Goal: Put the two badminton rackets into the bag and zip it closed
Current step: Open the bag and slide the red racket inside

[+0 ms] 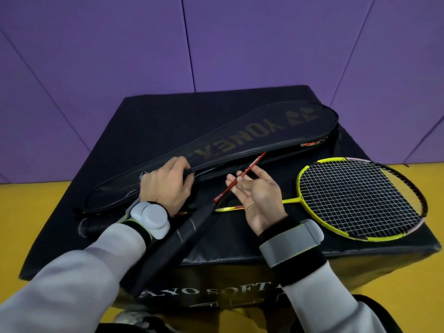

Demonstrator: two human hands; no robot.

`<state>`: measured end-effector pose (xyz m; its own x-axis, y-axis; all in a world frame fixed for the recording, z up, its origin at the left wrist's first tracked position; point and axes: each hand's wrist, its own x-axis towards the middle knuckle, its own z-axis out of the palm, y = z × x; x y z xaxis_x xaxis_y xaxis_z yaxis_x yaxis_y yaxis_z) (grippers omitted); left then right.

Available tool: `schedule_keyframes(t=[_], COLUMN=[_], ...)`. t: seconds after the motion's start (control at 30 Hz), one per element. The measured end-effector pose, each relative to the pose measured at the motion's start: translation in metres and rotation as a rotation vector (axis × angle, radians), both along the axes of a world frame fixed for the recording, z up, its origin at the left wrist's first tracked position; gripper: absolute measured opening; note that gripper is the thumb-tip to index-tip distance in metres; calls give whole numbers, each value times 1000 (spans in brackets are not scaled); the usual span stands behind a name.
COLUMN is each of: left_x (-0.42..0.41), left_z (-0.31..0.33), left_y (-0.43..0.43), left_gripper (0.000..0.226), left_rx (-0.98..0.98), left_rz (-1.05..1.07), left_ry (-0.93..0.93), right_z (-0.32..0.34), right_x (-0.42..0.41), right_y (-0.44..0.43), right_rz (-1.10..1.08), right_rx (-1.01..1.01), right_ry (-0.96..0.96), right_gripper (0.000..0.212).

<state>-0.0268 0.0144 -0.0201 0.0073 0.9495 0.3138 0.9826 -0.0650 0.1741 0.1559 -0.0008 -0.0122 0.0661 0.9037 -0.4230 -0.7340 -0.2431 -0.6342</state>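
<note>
A black racket bag (240, 138) with gold lettering lies slantwise across the black padded block (360, 243). My left hand (168, 186) grips the lifted edge of its upper flap and holds the bag agape. A red-shafted racket (252, 164) has its head inside the bag; its black handle (168, 246) sticks out toward me. My right hand (257, 193) is palm up, fingertips pinching that red shaft. A yellow racket (360, 198) lies flat on the block to the right, its shaft passing under my right hand.
The block stands on a yellow floor (31, 212). Purple padded wall panels (216, 44) rise behind it. Both my wrists carry grey strapped devices. A dark object sits at the bottom edge by my body.
</note>
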Motion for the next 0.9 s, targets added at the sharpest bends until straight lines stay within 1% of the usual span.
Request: schedule_keyframes(t=[0.13, 0.27, 0.37, 0.43, 0.5, 0.57, 0.6, 0.63, 0.67, 0.73, 0.9], left_x=[-3, -4, -4, -4, -5, -6, -6, -6, -7, -7, -7], left_z=[-1, -2, -3, -3, -3, -3, -3, -4, -5, -6, -7], left_y=[1, 1, 0, -1, -1, -1, 0, 0, 0, 1, 3], left_gripper=[11, 6, 11, 13, 14, 14, 14, 14, 14, 15, 14], left_rx=[6, -6, -6, -15, -22, -30, -34, -36, -33, -26, -33], left_rz=[-7, -23, -36, -41, -43, -41, -40, -39, -37, -34, -31], left_ry=[-7, -12, -26, -29, -36, -37, -36, -37, -40, -43, -45], right_z=[0, 3, 5, 3, 2, 0, -1, -1, -2, -3, -5], right_x=[-3, -4, -5, -4, -4, -6, -8, -10, -13, -16, -18], right_y=[-2, -6, -10, -13, -14, -15, -15, -17, -19, -22, -29], right_rz=[18, 141, 278, 330, 352, 332, 315, 298, 280, 248, 286], right_rx=[2, 6, 33, 63, 80, 80, 74, 68, 65, 70, 126], right_ry=[-34, -123, -159, -165, -175, -187, -199, -219, -236, -245, -247], right_gripper=[57, 59, 72, 82, 84, 69, 54, 44, 39, 42, 65])
